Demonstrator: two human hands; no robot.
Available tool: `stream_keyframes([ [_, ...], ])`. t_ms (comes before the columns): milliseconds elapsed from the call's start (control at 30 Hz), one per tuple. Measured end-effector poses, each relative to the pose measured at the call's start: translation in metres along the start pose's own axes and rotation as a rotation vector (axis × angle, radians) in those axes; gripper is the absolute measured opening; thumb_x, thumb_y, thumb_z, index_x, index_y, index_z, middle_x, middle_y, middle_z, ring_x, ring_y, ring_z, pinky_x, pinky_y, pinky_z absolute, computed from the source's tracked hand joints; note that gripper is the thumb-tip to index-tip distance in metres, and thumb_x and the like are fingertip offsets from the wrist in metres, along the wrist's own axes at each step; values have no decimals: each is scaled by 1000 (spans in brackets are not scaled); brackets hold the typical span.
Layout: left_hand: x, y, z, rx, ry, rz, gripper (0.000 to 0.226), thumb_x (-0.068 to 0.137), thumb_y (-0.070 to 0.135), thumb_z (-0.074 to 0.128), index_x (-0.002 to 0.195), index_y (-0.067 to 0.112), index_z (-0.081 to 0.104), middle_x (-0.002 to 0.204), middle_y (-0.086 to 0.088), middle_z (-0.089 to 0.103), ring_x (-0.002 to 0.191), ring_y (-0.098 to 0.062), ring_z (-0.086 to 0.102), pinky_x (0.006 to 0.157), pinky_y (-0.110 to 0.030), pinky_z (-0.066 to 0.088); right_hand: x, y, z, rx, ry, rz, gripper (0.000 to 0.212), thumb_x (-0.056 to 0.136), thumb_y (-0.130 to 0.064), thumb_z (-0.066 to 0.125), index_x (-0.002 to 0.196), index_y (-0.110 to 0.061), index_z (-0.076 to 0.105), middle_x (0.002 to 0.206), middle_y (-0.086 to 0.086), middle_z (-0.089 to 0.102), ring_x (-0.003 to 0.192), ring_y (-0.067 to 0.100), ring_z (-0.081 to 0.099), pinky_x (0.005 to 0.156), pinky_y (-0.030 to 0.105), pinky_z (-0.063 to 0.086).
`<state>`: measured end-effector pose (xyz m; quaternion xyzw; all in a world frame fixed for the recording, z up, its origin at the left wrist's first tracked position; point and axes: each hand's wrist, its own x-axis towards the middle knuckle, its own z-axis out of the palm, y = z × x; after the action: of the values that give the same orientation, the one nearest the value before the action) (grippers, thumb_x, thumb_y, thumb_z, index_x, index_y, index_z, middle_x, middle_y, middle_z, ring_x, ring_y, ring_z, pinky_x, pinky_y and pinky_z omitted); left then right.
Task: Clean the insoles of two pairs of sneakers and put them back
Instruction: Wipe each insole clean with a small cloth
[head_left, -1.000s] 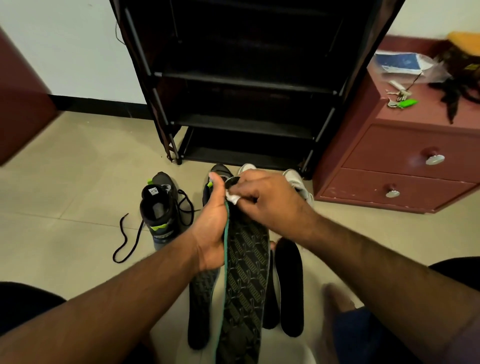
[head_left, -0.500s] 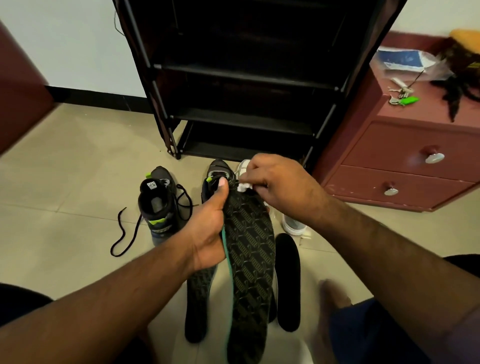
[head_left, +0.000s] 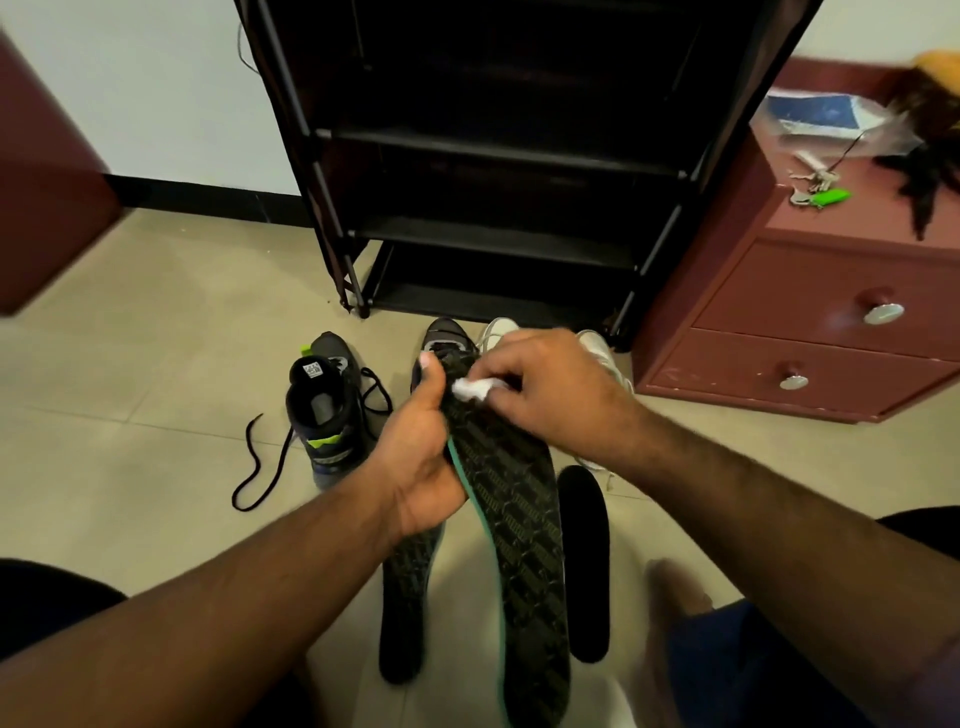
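A: Where does the job stand?

B: In the middle of the cleaning, by my reading. The left hand (head_left: 421, 457) grips the patterned insole (head_left: 514, 519) along its green edge, fingers curled round it and the thumb laid up near the toe end. The right hand (head_left: 550, 389) pinches a small white wipe (head_left: 472, 388) in its fingertips and presses it on the insole's top face, right beside the left thumb.

A: And the other insoles?

B: A second patterned insole (head_left: 408, 597) lies on the floor (head_left: 156, 364) just below the left hand. A plain black insole (head_left: 584, 561) lies beyond the held one, under the right forearm. I see no fourth insole; it may be hidden.

A: Any back in the shoes?

B: None that I can see. The dark sneaker (head_left: 324, 415) stands left of the left hand with its mouth open and laces loose, its inside too dark to read. Its mate (head_left: 441, 338) sits just past the thumb, and the white sneakers (head_left: 597, 348) peek out behind the right hand.

A: So what remains?

B: Likely finishing this wipe, perhaps the others too, since I cannot tell which are already clean, then refitting every one.
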<state>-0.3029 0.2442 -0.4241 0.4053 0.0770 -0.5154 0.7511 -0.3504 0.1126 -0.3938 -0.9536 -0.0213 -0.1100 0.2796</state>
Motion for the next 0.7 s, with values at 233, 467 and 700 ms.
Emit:
stream_keyframes([
  [233,3,-4,3,-118,-95,52,62,96,64,22,143,32,48,142,-11,55,131,-30,51,105,-47,42,2,5,5,-15,180,168,11,84,-16,69,92,-18,75,83,-13,62,78,2,56,69,4,34],
  [467,4,-6,6,-177,-134,116,51,99,56,27,139,36,51,126,-10,66,115,-28,65,97,-46,46,0,-13,15,340,250,325,8,78,-16,75,85,-19,77,70,-10,69,63,4,63,60,19,49],
  [700,8,-12,6,-165,-156,54,74,92,75,21,142,29,50,139,-12,57,126,-30,57,107,-45,42,-1,-17,14,387,209,266,12,80,-15,75,92,-15,77,82,-7,73,75,4,66,69,19,52],
])
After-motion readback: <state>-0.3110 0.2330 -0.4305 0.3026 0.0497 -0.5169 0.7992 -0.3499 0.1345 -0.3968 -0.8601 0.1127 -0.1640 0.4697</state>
